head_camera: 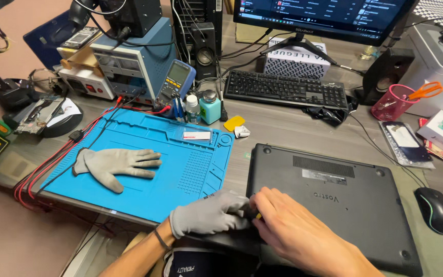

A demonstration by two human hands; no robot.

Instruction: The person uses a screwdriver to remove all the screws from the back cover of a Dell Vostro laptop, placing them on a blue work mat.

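- Far left, a black mouse-shaped stand (47,120) carries a small circuit board, and red and black leads (52,164) trail from it along the desk edge.
- A blue work mat (180,169) covers the left half of the desk; a spare grey glove (114,165) lies flat on it, palm down, fingers pointing right.
- Behind the mat stand a blue bench power supply (134,61), a multimeter (175,82) leaning against it, and a teal bottle (209,107).
- The left hand (211,213), in a grey glove, rests at the near left corner of the laptop (334,205), fingers curled in against the right hand; whether it pinches anything I cannot tell.
- The right hand (293,231) is bare and closed around a small tool with a yellow tip (258,216), which just peeks out between the two hands, pressed to the laptop's edge.
- The laptop, dark grey, lies bottom up, just right of the mat and in front of the black keyboard (285,90).
- Further right are a pink cup (393,105) holding orange-handled scissors (426,91), and a black mouse (436,209) close by the laptop's right side.
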